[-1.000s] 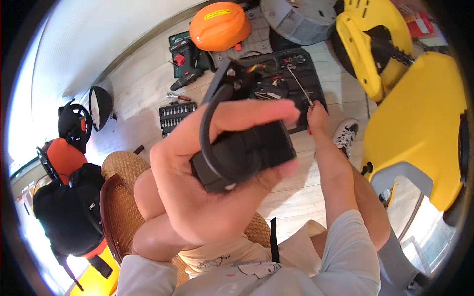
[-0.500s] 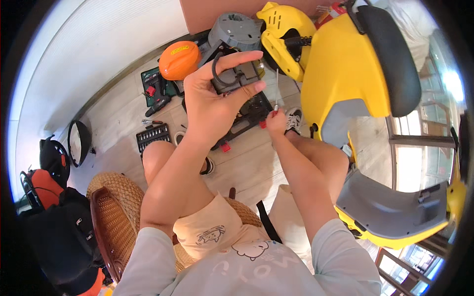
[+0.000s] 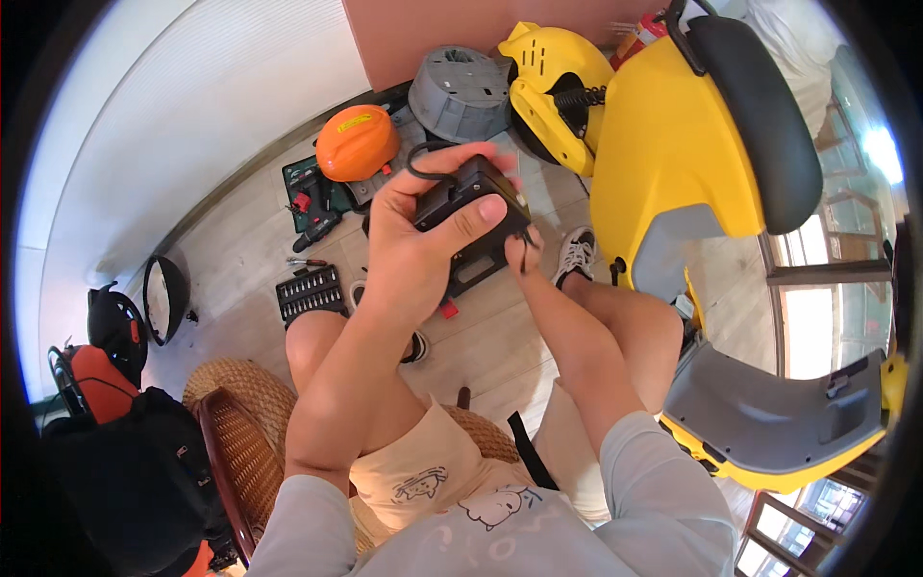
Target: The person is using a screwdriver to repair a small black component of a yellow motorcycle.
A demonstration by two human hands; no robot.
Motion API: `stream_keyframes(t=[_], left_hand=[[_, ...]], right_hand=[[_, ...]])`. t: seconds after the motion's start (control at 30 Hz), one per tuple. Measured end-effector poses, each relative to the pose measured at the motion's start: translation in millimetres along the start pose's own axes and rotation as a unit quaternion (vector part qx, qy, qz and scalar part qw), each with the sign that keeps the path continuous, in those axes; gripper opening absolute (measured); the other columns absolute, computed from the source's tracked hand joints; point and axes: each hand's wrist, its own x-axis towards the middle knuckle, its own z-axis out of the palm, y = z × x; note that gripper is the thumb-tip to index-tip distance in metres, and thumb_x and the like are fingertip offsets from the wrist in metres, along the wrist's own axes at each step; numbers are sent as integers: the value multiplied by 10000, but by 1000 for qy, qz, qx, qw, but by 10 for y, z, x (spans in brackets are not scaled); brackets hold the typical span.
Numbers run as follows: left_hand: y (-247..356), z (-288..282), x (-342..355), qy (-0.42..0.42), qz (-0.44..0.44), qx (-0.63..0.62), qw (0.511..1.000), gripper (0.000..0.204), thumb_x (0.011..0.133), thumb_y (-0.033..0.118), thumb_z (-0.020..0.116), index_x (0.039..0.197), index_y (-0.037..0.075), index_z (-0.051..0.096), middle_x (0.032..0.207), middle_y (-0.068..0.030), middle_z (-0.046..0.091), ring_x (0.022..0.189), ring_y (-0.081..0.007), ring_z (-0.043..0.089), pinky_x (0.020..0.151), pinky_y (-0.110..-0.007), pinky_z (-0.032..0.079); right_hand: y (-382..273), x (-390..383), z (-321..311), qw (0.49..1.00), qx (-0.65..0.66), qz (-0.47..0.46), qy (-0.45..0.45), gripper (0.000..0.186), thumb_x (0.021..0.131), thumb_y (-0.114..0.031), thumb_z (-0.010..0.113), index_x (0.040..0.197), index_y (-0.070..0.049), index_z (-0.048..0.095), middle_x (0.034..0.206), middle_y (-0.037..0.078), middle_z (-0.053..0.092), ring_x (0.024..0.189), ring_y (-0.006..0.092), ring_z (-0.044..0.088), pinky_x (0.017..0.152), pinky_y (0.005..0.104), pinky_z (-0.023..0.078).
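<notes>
Held part and its surroundings, in order of decreasing size. The yellow scooter-like bodywork [image 3: 663, 144] stands to the right of both hands, beyond the right forearm. The grey round housing [image 3: 460, 94] lies beyond the left hand, with the orange shell [image 3: 358, 142] beyond it and to its left. The socket tray [image 3: 311, 293] rests on the floor to the left of the left forearm. The left hand [image 3: 409, 236] is clamped on a black box, thumb across the near face and fingers over the far side. The right hand [image 3: 522, 253] sits just below and to the right of the box; its fingers are largely hidden, so its grip cannot be told. The black box [image 3: 481, 175] is held aloft in the left hand, tilted. The black cable [image 3: 411, 162] arches above the left knuckles. Good handling would probably keep the thumb pressure firm but moderate, the wrist steady so that the right hand works against a fixed part, and the cable slack, clear of the fingers.
</notes>
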Motion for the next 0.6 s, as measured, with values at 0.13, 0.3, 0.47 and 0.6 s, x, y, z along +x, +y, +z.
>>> stream_keyframes(t=[0.13, 0.3, 0.47, 0.6], left_hand=[[-80, -35, 148, 48, -115, -47, 991, 471, 824, -22, 699, 1261, -29, 521, 1104, -156, 619, 1073, -263, 613, 978, -421, 513], [-119, -93, 261, 9, -163, -123, 979, 606, 790, -114, 648, 1339, -40, 400, 1178, -164, 543, 1177, -312, 556, 1000, -539, 505], [-144, -103, 180, -16, -153, -181, 971, 631, 748, -173, 583, 1350, -44, 444, 1253, -160, 531, 1143, -278, 572, 1047, -449, 477], [-408, 100, 18, -22, -246, -184, 951, 540, 775, -126, 616, 1291, -36, 488, 1166, -142, 599, 1093, -248, 596, 982, -398, 498]], right_hand=[[138, 333, 270, 1000, 4, 4, -23, 224, 842, -236, 654, 810, -31, 570, 738, 213, 629, 742, 412, 633, 676, 458, 494], [-550, 339, -94, 983, 113, -41, 137, 384, 857, -349, 667, 723, -7, 554, 639, 189, 581, 650, 398, 591, 636, 472, 458], [-2084, 35, -1447, 922, 361, -102, 95, 330, 977, -226, 588, 721, -31, 518, 569, 7, 469, 561, 88, 478, 518, 297, 381], [-2770, -630, -2606, 894, 418, -162, 29, 358, 996, -264, 574, 716, -50, 510, 580, -8, 477, 537, 81, 450, 497, 260, 350]])
